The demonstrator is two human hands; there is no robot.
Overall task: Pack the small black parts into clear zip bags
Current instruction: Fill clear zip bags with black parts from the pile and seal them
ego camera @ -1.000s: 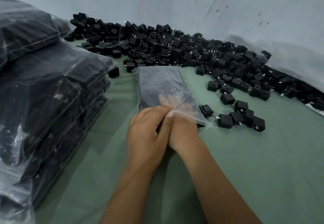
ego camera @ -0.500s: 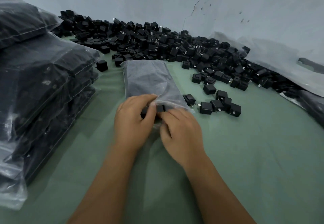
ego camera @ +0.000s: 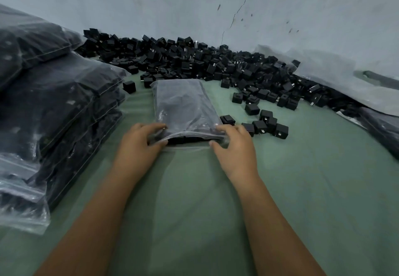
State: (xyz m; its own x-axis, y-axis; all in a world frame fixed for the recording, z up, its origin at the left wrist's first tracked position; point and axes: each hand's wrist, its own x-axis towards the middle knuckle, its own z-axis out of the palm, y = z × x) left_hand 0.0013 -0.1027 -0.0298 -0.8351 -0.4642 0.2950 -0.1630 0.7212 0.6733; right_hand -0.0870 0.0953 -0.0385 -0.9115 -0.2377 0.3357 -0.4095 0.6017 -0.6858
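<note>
A clear zip bag filled with small black parts lies flat on the green cloth, its mouth toward me. My left hand pinches the left end of the bag's zip strip between thumb and fingers. My right hand pinches the right end of the same strip. The mouth between my hands gapes a little and shows dark parts inside. A big heap of loose black parts lies behind the bag along the wall, and a few loose parts sit just right of my right hand.
A tall stack of filled zip bags stands at the left, close to my left arm. More plastic sheeting and bags lie at the right edge. The grey wall closes off the back.
My hands were together at the middle of the bag's mouth; they have slid apart to its two ends. The bag now lies straighter, mouth toward me.
</note>
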